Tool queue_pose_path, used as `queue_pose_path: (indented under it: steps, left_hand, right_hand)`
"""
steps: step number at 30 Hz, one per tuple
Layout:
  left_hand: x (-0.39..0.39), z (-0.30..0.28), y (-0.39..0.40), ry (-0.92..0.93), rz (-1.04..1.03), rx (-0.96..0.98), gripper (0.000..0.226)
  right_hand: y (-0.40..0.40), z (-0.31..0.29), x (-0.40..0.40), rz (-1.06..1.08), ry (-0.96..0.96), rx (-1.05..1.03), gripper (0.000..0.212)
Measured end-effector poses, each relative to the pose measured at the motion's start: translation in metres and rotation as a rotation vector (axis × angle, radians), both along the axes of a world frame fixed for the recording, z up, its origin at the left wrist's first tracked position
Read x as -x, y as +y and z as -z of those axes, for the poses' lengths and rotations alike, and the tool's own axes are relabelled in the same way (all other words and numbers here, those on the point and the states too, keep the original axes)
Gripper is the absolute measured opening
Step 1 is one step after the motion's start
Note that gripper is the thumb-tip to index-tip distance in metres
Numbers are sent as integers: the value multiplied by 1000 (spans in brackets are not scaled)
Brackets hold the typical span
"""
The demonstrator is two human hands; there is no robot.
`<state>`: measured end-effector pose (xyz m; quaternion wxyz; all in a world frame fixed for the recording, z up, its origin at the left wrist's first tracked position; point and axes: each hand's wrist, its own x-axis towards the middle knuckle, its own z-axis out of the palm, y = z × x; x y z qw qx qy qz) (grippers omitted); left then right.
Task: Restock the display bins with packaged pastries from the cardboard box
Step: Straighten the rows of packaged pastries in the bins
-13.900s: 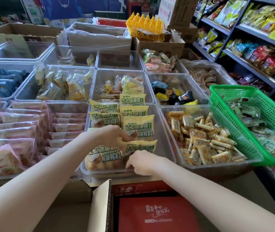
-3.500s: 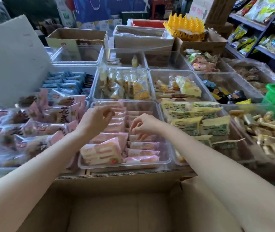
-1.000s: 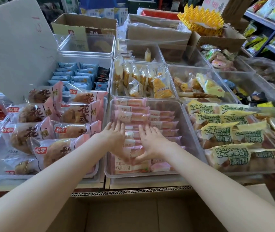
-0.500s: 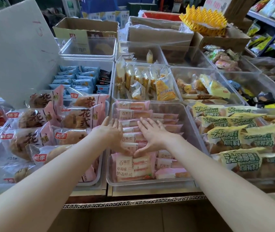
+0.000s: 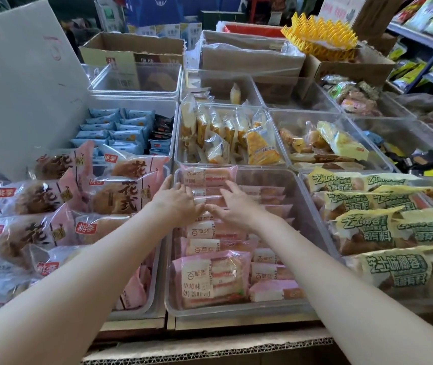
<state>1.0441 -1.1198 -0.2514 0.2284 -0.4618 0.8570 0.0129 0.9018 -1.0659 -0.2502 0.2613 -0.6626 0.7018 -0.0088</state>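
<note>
Both hands reached into the clear display bin (image 5: 313,219) at the middle of the bench. The left hand (image 5: 174,204) lay palm down with its fingers (image 5: 181,187) straight and spread, pressing on the row of pink packaged pastries (image 5: 210,275) standing in the bin's left column; it curled round nothing. The right hand (image 5: 232,208) lay just beside it, thumbs nearly meeting, its fingers (image 5: 230,185) likewise straight and resting on the same packets, gripping none of them.

Just beyond the fingertips one pink packet (image 5: 207,176) leaned against the bin's far wall. To the right of the right hand's fingers a second, lower column of pink packets filled part of the bin, and beyond that column bare bin floor showed along the right wall. Nearer the person than the fingers, the left column ran down to the bin's front rim.

Left of the left hand's fingers, touching the bin's left wall, stood a neighbouring bin of large pink-wrapped bread bags (image 5: 120,196), crowded up to its rim. Right of the right hand's fingers, past the bin wall, lay yellow-green packets (image 5: 394,267) in another bin. Beyond the fingertips sat a bin of yellow cake slices (image 5: 260,146). Below both forearms the corrugated edge of the cardboard box (image 5: 210,349) crossed the view.
</note>
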Motion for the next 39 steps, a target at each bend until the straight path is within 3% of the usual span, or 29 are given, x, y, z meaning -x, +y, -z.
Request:
queue_pose_path:
  steps: [6, 11, 17, 21, 25, 27, 30, 33, 35, 39]
  left_hand:
    - [3, -15, -15, 114, 44, 129, 66]
    - [3, -6, -22, 79, -5, -13, 59]
    - [-1, 0, -25, 91, -15, -38, 60]
    - [-9, -12, -19, 111, -25, -48, 54]
    - [-18, -26, -9, 221, 48, 1, 48]
    - [-21, -28, -3, 325, 121, 25, 44]
    - [-19, -28, 7, 459, 146, -54, 38]
    - [-11, -26, 17, 448, 146, -217, 44]
    - [-10, -23, 21, 362, 111, -278, 63]
    - [-5, -16, 14, 140, 94, -219, 92]
  right_hand:
    - [-19, -9, 3, 70, 111, 269, 54]
    - [-33, 2, 1, -55, 185, 96, 56]
    - [-35, 6, 2, -67, 171, 9, 58]
    - [-41, -7, 9, -30, 1, -51, 58]
    - [-20, -31, 19, 174, -323, 222, 49]
    - [-6, -41, 27, 202, -333, 199, 41]
    - [11, -41, 37, 57, -193, 38, 33]
    - [23, -33, 37, -71, -100, -22, 45]
    - [28, -24, 34, -92, -88, -74, 66]
    - [22, -8, 27, -112, -53, -53, 87]
